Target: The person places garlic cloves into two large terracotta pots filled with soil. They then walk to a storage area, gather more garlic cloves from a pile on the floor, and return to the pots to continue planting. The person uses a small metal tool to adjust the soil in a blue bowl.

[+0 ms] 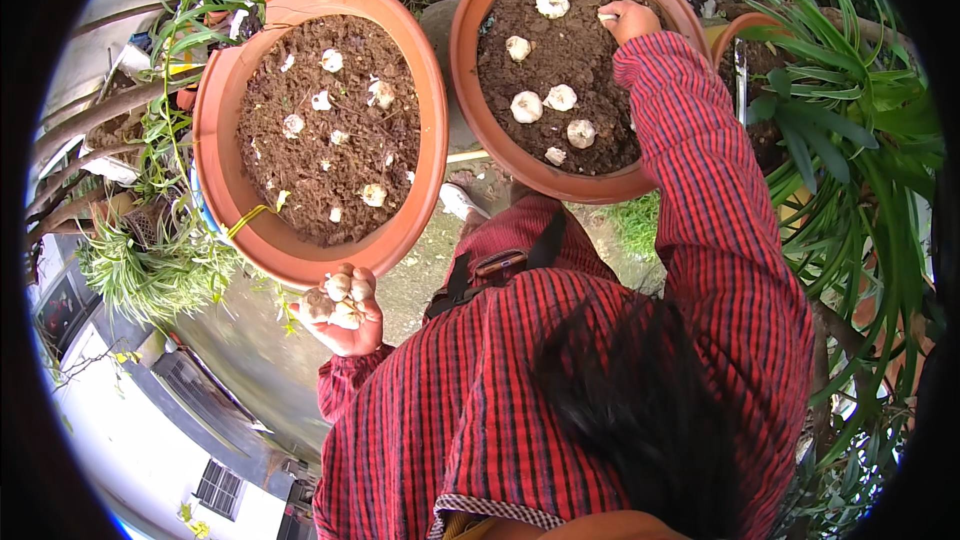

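My right hand [634, 19] reaches over the right terracotta-coloured pot [466, 71] and pinches a small pale piece, seemingly a garlic clove [607, 16], just above the soil. Several garlic bulbs [526, 106] rest on that dark, loose soil, some close together at the near side. Cupped in my left hand [352, 334] are several more garlic bulbs [337, 287], below the near rim of the left pot [217, 120]. Spread over the left pot's soil [300, 172] lie other bulbs [373, 195] and small white pieces. My fingers partly hide the clove.
A broken notch shows in the left pot's rim, with a yellow tie [247, 221] around its near side. Long-leaved plants [855, 112] crowd the right. A spider plant [161, 259] and bare branches [112, 116] stand at left. A white shoe [459, 199] is between the pots.
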`<state>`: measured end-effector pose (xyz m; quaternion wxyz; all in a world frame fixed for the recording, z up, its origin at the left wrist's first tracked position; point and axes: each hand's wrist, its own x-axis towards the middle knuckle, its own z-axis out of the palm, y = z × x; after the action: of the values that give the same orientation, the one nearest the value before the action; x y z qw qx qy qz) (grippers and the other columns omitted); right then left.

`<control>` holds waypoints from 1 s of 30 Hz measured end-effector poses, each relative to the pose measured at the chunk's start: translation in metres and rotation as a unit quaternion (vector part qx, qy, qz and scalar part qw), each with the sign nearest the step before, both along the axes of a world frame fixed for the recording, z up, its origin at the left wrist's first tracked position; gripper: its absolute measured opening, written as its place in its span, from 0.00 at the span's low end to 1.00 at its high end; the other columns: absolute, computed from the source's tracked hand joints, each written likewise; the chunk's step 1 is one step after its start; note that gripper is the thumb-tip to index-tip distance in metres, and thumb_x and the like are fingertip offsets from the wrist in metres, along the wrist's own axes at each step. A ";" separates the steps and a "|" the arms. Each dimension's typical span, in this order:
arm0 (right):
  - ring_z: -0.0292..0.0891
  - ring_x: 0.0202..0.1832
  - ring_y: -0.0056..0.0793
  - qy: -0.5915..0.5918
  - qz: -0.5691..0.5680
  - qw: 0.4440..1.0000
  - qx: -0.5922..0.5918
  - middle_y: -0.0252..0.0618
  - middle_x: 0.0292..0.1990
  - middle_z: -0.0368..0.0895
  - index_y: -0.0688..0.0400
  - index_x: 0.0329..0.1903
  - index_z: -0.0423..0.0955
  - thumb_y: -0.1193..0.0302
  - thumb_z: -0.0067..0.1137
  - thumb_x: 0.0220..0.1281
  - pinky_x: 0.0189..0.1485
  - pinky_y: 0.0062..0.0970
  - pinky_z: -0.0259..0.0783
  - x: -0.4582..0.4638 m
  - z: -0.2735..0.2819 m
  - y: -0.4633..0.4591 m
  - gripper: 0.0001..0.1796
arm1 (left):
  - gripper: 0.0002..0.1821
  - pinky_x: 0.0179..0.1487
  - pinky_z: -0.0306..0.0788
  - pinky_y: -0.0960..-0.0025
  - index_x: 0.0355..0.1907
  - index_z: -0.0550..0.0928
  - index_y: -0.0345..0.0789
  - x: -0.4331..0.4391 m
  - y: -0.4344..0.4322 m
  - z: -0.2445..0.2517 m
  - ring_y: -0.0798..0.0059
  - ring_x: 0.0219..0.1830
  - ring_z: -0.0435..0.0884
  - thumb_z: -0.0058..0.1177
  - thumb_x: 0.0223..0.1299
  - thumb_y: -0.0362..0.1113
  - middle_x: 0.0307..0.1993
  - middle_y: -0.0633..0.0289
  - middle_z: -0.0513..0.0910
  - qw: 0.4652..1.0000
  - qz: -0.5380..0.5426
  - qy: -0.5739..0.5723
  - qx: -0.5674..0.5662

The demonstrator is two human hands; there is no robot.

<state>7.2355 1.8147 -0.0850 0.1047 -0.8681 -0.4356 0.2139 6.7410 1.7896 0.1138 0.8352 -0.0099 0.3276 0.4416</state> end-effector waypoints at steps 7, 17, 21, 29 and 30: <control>0.73 0.39 0.33 0.015 -0.027 0.997 0.074 0.36 0.39 0.77 0.48 0.40 0.76 0.68 0.52 0.54 0.45 0.32 0.70 0.003 -0.031 -0.013 0.10 | 0.33 0.40 0.73 0.66 0.39 0.72 0.30 -0.005 -0.001 -0.007 0.64 0.45 0.64 0.50 0.44 0.61 0.44 0.56 0.68 1.000 -0.017 0.011 -0.010; 0.75 0.35 0.32 -0.020 -0.034 0.999 0.020 0.33 0.37 0.78 0.47 0.35 0.76 0.67 0.55 0.50 0.40 0.30 0.72 -0.003 -0.050 -0.008 0.07 | 0.32 0.42 0.72 0.63 0.37 0.74 0.32 -0.012 -0.016 -0.008 0.61 0.50 0.62 0.49 0.45 0.62 0.45 0.56 0.67 1.000 -0.016 -0.006 -0.019; 0.74 0.37 0.36 -0.032 -0.033 0.997 0.066 0.36 0.36 0.77 0.50 0.32 0.76 0.69 0.56 0.48 0.41 0.31 0.71 -0.004 -0.047 -0.010 0.06 | 0.39 0.46 0.71 0.63 0.48 0.63 0.27 -0.026 -0.019 -0.012 0.65 0.53 0.62 0.54 0.43 0.57 0.47 0.52 0.65 0.999 -0.031 -0.032 0.005; 0.74 0.34 0.33 -0.031 -0.082 0.977 0.194 0.38 0.37 0.76 0.52 0.29 0.75 0.71 0.61 0.44 0.38 0.28 0.70 -0.013 -0.076 -0.025 0.06 | 0.30 0.41 0.73 0.64 0.39 0.74 0.35 -0.039 -0.038 -0.005 0.57 0.51 0.63 0.48 0.45 0.61 0.46 0.54 0.68 1.000 0.002 0.014 0.000; 0.74 0.34 0.34 -0.037 -0.086 0.975 0.200 0.38 0.37 0.76 0.52 0.29 0.75 0.71 0.61 0.44 0.37 0.28 0.70 -0.013 -0.078 -0.025 0.07 | 0.31 0.42 0.73 0.63 0.40 0.74 0.35 -0.038 -0.038 -0.006 0.57 0.51 0.63 0.48 0.45 0.61 0.46 0.53 0.68 1.000 -0.003 0.024 0.003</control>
<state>7.2223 1.7895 -0.1626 0.2779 -0.8713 -0.3965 0.0799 6.7029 1.7512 0.1082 0.8284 0.0047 0.3464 0.4402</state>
